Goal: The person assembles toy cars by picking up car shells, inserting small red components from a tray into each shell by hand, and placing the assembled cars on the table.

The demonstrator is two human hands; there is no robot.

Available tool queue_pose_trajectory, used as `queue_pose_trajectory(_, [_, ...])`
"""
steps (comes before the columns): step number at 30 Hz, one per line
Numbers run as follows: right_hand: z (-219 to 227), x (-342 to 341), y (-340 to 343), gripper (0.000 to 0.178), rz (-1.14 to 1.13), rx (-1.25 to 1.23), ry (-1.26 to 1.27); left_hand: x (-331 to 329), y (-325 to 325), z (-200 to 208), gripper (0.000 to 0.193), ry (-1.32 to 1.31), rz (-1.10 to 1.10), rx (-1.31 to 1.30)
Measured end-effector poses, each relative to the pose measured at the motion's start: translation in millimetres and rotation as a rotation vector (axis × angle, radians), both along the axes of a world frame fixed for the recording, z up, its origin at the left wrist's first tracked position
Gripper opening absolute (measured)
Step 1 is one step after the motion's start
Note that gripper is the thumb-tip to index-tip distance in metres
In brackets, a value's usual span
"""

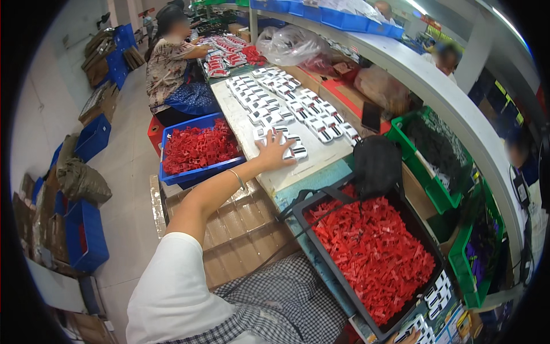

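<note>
My left arm, with a bracelet on the wrist, reaches forward across the bench. My left hand [275, 150] lies palm down with its fingers spread, resting on a small group of white plastic pieces with dark stripes [297, 150]. Beyond it, rows of similar white pieces [260, 103] cover the white board [321, 157]. At the lower edge, only a small part of my right hand [408, 337] shows, beside more white striped pieces [423, 329]. Its fingers are mostly hidden, so its grip is unclear.
A black tray [312, 232] of small red plastic parts stands close on my right, with a black bag [377, 166] at its far end. A blue bin [200, 172] of red parts is left. Green bins [447, 198] line the right. A co-worker [172, 69] sits further along.
</note>
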State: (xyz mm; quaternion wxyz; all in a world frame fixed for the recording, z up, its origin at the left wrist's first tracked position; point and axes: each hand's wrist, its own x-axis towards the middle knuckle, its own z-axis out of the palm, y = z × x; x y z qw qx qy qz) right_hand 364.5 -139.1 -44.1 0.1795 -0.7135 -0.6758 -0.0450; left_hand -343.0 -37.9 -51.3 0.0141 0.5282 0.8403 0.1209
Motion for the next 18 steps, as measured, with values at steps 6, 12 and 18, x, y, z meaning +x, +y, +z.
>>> queue_pose_trajectory(6, [-3, 18, -3, 0.067, 0.071, -0.04, -0.037, -25, 33, 3, 0.073, -0.027, 0.063, 0.001])
queue_pose_trajectory(12, [23, -8, -15, 0.036, 0.013, 0.018, -0.001, -38, 59, -1, 0.071, 0.151, 0.196, -0.006])
queue_pose_trajectory(18, [-19, 89, 0, 0.036, -0.403, 0.226, 0.306, 68, 61, 57, 0.065, 0.005, -0.136, 0.43])
